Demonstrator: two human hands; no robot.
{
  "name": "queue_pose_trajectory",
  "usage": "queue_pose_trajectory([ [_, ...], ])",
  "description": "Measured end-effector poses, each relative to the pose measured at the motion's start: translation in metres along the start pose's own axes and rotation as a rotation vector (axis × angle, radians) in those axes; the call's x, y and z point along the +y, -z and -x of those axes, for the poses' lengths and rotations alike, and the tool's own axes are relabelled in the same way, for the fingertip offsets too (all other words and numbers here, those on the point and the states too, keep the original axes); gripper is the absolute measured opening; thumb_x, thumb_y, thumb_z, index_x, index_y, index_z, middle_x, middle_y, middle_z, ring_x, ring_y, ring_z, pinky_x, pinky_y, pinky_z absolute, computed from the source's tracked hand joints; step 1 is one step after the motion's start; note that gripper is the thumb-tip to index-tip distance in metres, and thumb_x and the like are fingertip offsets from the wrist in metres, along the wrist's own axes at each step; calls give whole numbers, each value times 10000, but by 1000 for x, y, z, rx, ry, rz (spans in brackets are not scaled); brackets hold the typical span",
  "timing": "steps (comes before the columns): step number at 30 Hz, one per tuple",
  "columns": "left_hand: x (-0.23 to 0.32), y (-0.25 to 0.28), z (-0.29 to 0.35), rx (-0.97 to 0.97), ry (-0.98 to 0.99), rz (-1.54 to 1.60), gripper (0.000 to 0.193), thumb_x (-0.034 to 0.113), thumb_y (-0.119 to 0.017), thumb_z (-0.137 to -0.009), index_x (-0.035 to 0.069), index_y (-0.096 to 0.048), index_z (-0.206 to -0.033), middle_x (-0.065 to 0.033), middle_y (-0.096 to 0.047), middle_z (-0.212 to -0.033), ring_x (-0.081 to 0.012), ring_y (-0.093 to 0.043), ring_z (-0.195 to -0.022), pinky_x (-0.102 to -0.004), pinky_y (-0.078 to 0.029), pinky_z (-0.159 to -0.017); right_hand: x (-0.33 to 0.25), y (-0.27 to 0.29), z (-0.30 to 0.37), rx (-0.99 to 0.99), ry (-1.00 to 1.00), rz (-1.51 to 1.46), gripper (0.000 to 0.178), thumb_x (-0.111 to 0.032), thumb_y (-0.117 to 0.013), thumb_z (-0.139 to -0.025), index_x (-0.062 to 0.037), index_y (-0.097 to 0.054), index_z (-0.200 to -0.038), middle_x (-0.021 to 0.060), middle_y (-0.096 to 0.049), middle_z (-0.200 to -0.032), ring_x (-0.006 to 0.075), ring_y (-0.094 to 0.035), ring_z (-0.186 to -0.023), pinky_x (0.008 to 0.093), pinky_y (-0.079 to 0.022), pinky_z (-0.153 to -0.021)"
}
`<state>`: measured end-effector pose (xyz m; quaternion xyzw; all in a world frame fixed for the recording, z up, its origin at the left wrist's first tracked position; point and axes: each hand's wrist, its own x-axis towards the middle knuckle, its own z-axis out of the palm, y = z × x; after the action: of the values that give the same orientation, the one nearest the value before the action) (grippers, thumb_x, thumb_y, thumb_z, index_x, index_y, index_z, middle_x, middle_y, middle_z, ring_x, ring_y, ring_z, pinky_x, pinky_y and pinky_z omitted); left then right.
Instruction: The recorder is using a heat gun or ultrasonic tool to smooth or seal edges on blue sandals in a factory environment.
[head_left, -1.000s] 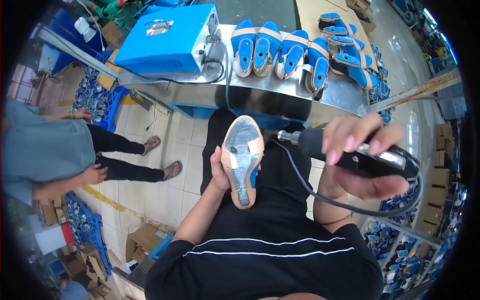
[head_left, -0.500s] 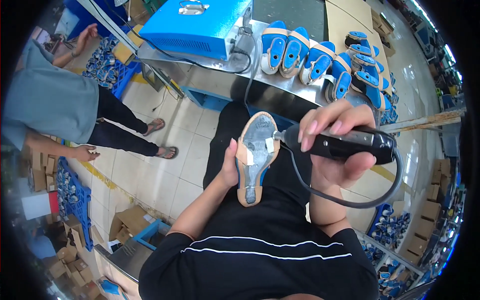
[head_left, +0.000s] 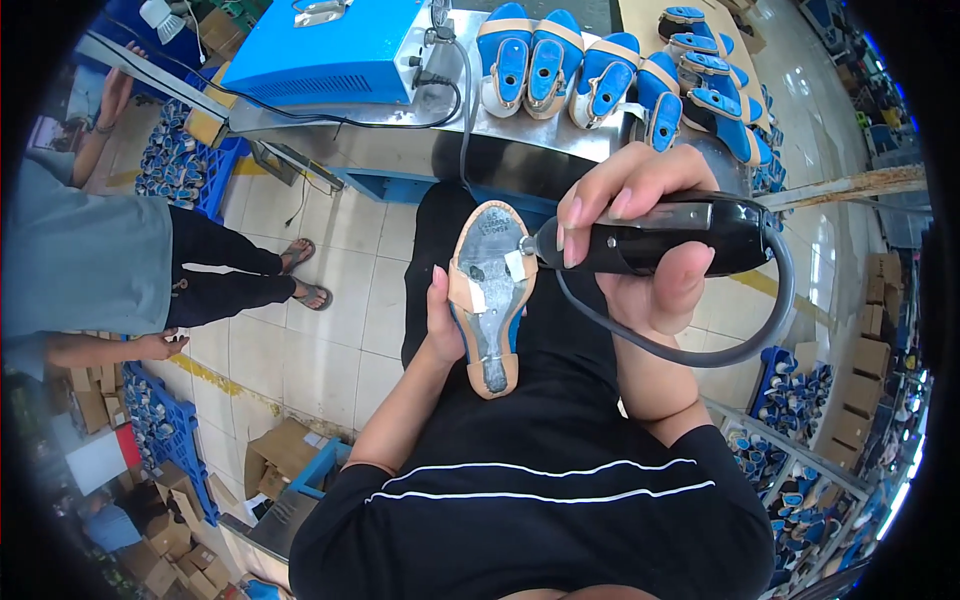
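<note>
My left hand (head_left: pixel 443 318) grips a sandal (head_left: pixel 492 325) from its left side, thumb along the edge and the other fingers hidden behind it. The sandal's grey underside faces up, toe end away from me and heel end toward my body. White patches and a tan strap edge show on it. In my right hand (head_left: pixel 640 225) is a black handheld rotary grinder (head_left: pixel 690 235), held level with fingers over the top and thumb below. Its narrow metal tip meets the right edge of the sandal near the forefoot. A grey cord (head_left: pixel 690 355) loops from its back end.
Ahead, a metal bench (head_left: pixel 420 125) bears a blue box-shaped unit (head_left: pixel 325 55) and a row of blue-and-tan sandals (head_left: pixel 545 65). To the left stands another person (head_left: pixel 90 240). Blue crates (head_left: pixel 165 420) with shoe parts and cardboard boxes (head_left: pixel 285 450) lie on the left floor.
The whole view has shifted, so bench, sandal and hands sit further left and slightly higher. The grinder tip stays at the sandal's right edge, and both grips are unchanged.
</note>
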<state>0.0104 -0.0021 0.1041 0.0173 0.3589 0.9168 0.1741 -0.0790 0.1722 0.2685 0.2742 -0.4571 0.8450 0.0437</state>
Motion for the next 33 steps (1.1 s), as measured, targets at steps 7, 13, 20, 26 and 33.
queue_pose_trajectory([
  [7, -3, 0, -1, 21, 32, 7, 1002, 831, -189, -967, 7, -502, -1443, -177, -702, -1167, -266, -717, -976, -389, -595, -830, 5, 5, -2, -15, -29, 79, 487, -448, -783, -914, -32, -552, -1020, 155, -640, -900, 159, -631, -664, 288, -539, -649],
  [13, -3, -2, 2, 186, 71, -4, 998, 828, -232, -956, -5, -485, -1444, -206, -695, -1156, -306, -722, -943, -405, -609, -766, 12, 5, -5, 132, -75, -3, 333, -181, -821, -830, -17, -556, -949, 128, -651, -792, 131, -623, -666, 252, -496, -620],
  [20, -4, 2, -2, 166, 80, 71, 1046, 853, -238, -934, -25, -472, -1451, -238, -678, -1176, -305, -718, -931, -405, -613, -763, 2, 35, -5, 80, 184, 141, 258, -238, -645, -988, -28, -519, -1068, 206, -663, -952, 196, -645, -689, 320, -561, -660],
  [26, -4, -1, -4, 163, 69, 32, 1054, 868, -227, -928, -17, -482, -1441, -236, -678, -1175, -281, -723, -891, -387, -620, -721, -35, 49, 12, -19, 224, 96, 443, -469, -640, -1010, -56, -504, -1098, 198, -608, -1002, 235, -622, -705, 391, -527, -715],
  [33, -2, -5, -6, 158, 85, 37, 998, 830, -220, -956, -2, -527, -1414, -208, -700, -1171, -272, -729, -920, -389, -617, -760, -34, 35, 26, -77, 72, 208, 439, -495, -607, -1021, -83, -473, -1090, 165, -586, -1009, 222, -611, -698, 375, -479, -689],
])
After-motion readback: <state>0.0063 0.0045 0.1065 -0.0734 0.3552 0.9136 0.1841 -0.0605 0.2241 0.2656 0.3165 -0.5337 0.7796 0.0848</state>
